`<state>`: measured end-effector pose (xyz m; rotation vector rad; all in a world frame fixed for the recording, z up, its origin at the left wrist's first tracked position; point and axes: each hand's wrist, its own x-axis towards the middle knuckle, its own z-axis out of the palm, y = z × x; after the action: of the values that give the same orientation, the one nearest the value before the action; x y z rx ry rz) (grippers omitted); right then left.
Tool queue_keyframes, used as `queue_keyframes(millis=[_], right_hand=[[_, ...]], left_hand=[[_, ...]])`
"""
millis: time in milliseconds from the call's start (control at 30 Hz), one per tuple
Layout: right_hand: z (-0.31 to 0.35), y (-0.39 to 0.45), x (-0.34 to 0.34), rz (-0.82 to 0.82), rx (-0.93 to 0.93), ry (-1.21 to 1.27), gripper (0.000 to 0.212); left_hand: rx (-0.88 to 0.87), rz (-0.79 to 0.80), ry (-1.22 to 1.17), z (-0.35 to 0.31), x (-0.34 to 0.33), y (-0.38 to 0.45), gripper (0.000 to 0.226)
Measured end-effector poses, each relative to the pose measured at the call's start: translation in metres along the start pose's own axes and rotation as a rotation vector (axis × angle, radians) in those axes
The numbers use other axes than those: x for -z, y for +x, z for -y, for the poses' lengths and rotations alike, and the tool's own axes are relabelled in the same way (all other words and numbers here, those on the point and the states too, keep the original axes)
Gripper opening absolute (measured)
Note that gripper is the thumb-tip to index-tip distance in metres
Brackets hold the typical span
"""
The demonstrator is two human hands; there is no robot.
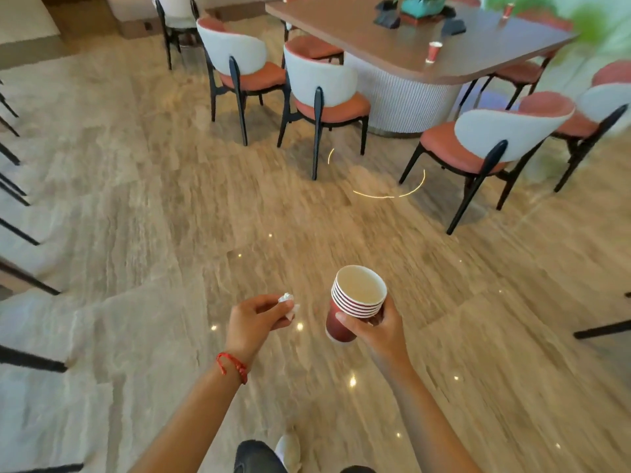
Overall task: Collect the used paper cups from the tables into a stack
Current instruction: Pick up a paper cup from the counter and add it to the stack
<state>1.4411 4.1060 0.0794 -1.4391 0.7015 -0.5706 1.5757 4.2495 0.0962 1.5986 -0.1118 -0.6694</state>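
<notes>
Cups nested into a red stack (355, 303) are sitting in my right hand (379, 327), out in front of me over the pale stone floor (153, 216); my fingers are wrapping round the lower cup and my thumb is pressing its near side, the white rims tilting away toward the left. My left hand (254, 320) is curling round a crumpled white tissue (288, 303), pinching it between thumb and fingertips, just beside the stack but not touching it. A red string bracelet (234, 367) is circling my left wrist. Well ahead, a long brown table (392, 39) is carrying two more red paper cups: one near cup (434, 52) is standing upright close to the table's front edge, and a far cup (508, 10) is standing toward the back right. White-backed chairs with reddish seats (324, 97) are ringing the table.
</notes>
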Motion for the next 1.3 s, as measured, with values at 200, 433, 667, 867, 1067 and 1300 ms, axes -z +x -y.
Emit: queue_keyframes(millis=[200,433,667,867,1067,1300], right_hand=[[0.003,0.056,0.019,-0.157,-0.011,-0.019,0.062],[0.011,0.149,0.051,-0.247,-0.003,0.01,0.068],[0.026,0.283,0.102,-0.226,0.046,0.016,0.062],[0.058,0.39,0.146,-0.207,0.068,-0.005,0.064],[0.065,0.494,0.166,-0.237,0.078,-0.022,0.065],[0.073,0.649,0.167,-0.262,0.073,-0.005,0.066]], left_hand=[[0.028,0.141,0.017,-0.021,-0.043,0.074,0.012],[0.037,0.211,0.035,-0.047,-0.11,0.158,0.009],[0.015,0.196,0.023,-0.088,-0.203,0.263,0.013],[-0.012,0.221,-0.004,-0.134,-0.27,0.337,0.012],[-0.003,0.223,-0.039,-0.167,-0.324,0.421,0.004],[-0.013,0.272,-0.06,-0.209,-0.383,0.567,0.006]])
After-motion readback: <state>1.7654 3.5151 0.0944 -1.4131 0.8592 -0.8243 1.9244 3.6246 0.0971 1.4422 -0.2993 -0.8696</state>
